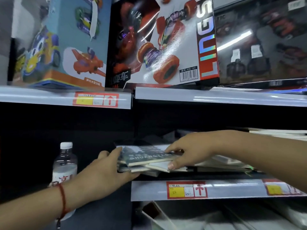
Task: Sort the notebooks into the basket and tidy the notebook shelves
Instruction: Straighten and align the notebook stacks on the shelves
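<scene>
Your left hand (106,171) grips the left end of the notebooks (146,159). Your right hand (187,151) pinches their right end. You are picking them up; next, lift them out level together.

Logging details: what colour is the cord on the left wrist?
Red, seen in the head view: the cord circles the wrist.

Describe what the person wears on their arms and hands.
Both forearms are bare, with no sleeves in view and no gloves. The left hand has a thin red string bracelet round the wrist, with a small beaded band beside it and a loose end hanging down. The right hand shows no rings, watch or bracelet.
</scene>
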### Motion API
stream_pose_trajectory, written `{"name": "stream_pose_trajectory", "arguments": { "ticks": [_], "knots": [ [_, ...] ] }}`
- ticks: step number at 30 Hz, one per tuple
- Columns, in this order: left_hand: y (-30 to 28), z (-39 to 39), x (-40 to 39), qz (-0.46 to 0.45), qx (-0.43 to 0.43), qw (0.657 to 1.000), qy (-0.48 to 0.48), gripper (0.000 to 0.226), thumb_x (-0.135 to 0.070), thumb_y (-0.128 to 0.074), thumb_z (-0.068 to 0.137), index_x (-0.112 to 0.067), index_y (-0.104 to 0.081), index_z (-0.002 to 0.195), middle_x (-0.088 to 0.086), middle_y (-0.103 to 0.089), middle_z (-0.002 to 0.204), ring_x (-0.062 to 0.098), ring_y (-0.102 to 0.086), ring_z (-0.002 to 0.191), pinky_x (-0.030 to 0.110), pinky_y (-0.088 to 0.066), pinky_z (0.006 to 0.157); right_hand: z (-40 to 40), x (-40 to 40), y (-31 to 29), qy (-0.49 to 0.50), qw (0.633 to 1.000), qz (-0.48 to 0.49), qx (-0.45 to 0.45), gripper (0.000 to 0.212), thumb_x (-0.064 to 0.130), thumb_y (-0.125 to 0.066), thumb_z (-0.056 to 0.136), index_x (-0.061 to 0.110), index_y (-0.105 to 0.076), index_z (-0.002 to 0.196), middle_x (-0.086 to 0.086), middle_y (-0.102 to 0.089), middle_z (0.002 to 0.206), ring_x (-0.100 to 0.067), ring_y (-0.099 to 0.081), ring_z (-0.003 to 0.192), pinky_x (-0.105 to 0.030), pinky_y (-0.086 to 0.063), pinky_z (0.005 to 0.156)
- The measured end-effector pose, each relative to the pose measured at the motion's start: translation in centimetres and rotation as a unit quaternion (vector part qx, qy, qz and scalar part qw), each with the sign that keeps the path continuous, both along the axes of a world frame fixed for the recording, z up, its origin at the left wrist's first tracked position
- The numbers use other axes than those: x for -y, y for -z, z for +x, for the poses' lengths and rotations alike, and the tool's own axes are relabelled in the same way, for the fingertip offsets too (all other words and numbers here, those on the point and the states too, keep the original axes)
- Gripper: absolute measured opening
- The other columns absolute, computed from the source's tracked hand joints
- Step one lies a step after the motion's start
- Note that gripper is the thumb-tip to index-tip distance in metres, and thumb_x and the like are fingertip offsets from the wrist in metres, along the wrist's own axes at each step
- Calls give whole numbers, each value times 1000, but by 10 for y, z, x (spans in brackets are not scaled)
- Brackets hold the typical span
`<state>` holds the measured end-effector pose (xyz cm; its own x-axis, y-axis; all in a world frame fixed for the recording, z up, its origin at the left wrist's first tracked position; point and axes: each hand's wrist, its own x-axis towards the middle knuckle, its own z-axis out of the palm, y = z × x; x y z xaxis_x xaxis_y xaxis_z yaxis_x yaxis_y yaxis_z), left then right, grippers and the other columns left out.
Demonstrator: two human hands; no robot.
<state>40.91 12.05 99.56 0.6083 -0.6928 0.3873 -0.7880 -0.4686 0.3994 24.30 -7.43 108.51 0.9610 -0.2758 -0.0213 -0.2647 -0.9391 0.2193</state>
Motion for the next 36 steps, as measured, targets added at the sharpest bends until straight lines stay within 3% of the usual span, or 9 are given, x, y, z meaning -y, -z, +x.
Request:
{"name": "stream_pose_trajectory", "arguments": {
  "ticks": [2, 7, 11, 18, 21, 25, 28, 31, 36],
  "knots": [
    [-1, -2, 4, -20, 18, 1000, -10, 90, -76, -59, 76, -44, -19, 150, -16, -34, 111, 0, -51, 88, 12, -38, 69, -2, 1, 0, -14, 1000, 8, 9, 73, 70, -46, 90, 32, -34, 152, 11, -39, 154, -12, -41, 137, -27, -33, 107],
    [-1, -2, 4, -8, -44, 999, 20, 123, -97, -50, 47, -48, -8, 152, -19, -29, 120, 3, -44, 109, 18, -37, 88, 3, 0, 0, -13, 999, 41, 9, 84, 79, -45, 82, 34, -34, 152, 12, -36, 156, -11, -38, 139, -28, -30, 109],
    [-1, -4, 4, -22, -62, 997, 32, 126, -96, -49, 47, -44, -6, 154, -20, -29, 124, -1, -42, 107, 19, -34, 89, 10, 1, 4, -11, 1000, 24, 12, 92, 82, -53, 74, 39, -31, 152, 12, -36, 156, -14, -37, 140, -32, -31, 110],
    [0, 16, 3, -81, -69, 994, 36, 115, -84, -66, 47, -41, -33, 148, -23, -55, 128, -2, -57, 108, 16, -43, 90, 7, -4, 9, -5, 999, -3, 40, 88, 79, -56, 76, 41, -31, 151, 10, -42, 152, -16, -42, 135, -29, -35, 98],
    [0, 23, 4, -114, -77, 989, 56, 84, -81, -72, 41, -53, -51, 117, -33, -67, 110, -11, -62, 100, 19, -49, 92, 5, -10, 18, -1, 998, -38, 57, 86, 80, -53, 78, 42, -30, 151, 5, -51, 144, -19, -50, 125, -30, -43, 92],
    [-6, 19, 5, -126, -101, 983, 87, 61, -68, -73, 39, -51, -47, 92, -55, -55, 83, -25, -58, 87, 9, -45, 76, 2, -18, 25, -8, 993, -81, 86, 77, 77, -47, 84, 39, -37, 149, 1, -60, 131, -22, -56, 113, -35, -47, 85],
    [-7, 17, 5, -143, -117, 977, 106, 60, -60, -76, 40, -47, -51, 93, -46, -63, 84, -18, -63, 85, 7, -47, 75, -3, -21, 32, -23, 987, -82, 138, 62, 71, -46, 88, 39, -50, 141, 4, -68, 115, -19, -61, 100, -34, -52, 82],
    [-5, 17, 5, -154, -123, 974, 113, 55, -50, -82, 50, -47, -51, 95, -46, -63, 82, -21, -62, 82, -1, -43, 68, -6, -17, 40, -13, 984, -26, 177, 61, 73, -49, 85, 45, -49, 140, 11, -65, 127, -14, -60, 108, -31, -51, 86],
    [6, 23, 5, -114, -101, 985, 81, 114, -97, -60, 40, -49, -37, 140, -21, -53, 130, -7, -58, 103, 9, -42, 79, -8, -6, 50, -27, 971, 95, 219, 66, 72, -54, 84, 45, -44, 143, 21, -46, 146, -3, -49, 127, -26, -42, 103]
  ]
}}
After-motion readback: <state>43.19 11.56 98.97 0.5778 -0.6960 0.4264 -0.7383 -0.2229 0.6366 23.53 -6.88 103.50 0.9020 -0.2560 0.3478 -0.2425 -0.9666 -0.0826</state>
